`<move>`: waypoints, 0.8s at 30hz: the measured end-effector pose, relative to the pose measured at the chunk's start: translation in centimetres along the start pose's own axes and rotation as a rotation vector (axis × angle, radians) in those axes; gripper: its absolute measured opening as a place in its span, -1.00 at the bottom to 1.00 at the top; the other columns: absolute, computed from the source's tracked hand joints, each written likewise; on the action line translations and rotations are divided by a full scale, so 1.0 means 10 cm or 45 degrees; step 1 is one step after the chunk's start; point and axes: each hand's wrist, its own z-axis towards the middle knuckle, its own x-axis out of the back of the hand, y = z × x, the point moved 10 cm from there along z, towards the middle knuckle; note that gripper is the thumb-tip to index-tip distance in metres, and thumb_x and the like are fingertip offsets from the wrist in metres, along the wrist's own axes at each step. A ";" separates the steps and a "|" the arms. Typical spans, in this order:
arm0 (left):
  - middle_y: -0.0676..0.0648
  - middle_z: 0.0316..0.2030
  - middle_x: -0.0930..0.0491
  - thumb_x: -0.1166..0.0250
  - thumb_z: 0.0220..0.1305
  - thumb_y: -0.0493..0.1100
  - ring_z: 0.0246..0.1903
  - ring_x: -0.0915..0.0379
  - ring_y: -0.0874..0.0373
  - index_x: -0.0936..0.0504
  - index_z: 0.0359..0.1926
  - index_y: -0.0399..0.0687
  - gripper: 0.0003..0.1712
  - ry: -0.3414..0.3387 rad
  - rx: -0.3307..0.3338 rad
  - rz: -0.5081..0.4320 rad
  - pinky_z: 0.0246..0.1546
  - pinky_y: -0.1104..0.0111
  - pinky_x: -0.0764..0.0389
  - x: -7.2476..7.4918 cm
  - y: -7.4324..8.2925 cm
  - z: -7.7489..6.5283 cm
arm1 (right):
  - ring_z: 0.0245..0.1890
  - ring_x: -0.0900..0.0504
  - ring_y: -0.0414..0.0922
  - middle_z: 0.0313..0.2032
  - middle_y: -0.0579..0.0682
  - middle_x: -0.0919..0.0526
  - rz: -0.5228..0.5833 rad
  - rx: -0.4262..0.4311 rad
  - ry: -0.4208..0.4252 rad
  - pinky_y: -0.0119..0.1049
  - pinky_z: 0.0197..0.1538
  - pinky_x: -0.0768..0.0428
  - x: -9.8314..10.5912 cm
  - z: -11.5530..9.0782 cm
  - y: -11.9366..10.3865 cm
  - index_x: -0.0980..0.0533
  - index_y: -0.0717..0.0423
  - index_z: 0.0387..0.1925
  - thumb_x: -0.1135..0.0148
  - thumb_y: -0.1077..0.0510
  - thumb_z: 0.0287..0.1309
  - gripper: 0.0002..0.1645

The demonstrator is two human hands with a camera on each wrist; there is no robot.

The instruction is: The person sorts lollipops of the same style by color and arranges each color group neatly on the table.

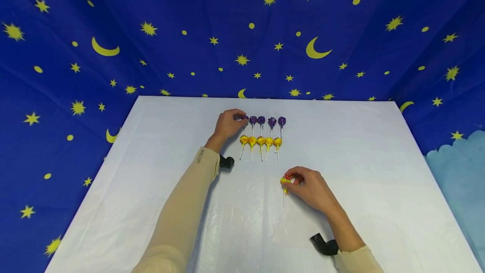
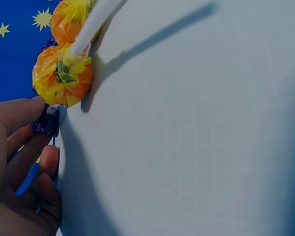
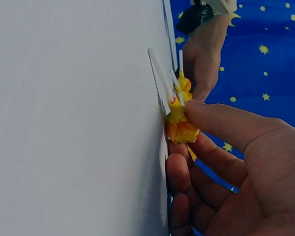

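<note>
My left hand [image 1: 227,124] is at the left end of a row of purple lollipops [image 1: 272,121], pinching the head of the leftmost purple lollipop [image 2: 46,123] between thumb and fingers. Just below that row lies a second row, of yellow lollipops [image 1: 260,140], their sticks pointing toward me. Nearer to me and to the right, my right hand [image 1: 311,188] pinches one more yellow lollipop [image 3: 181,129] by its wrapped head. That lollipop's stick points toward me, close to the table surface; whether it touches the table I cannot tell.
A white table [image 1: 363,151] lies under everything. Behind and at the left hangs a blue cloth [image 1: 182,54] with yellow moons and stars. Black curved pieces [image 1: 324,245] are at both wrists. A light blue scalloped edge [image 1: 458,172] shows at the right.
</note>
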 end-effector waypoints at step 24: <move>0.04 -0.14 -0.66 -0.38 0.20 0.00 -0.16 -0.52 0.12 -0.70 -0.07 0.04 -0.70 -0.007 0.004 0.037 -0.08 0.23 -0.45 -0.02 -0.04 0.01 | -0.45 -0.52 -0.23 -0.44 -0.23 -0.59 -0.047 -0.003 -0.022 -0.26 -0.35 -0.47 -0.01 -0.01 -0.05 -0.64 -0.04 -0.21 -0.45 0.04 0.03 -0.74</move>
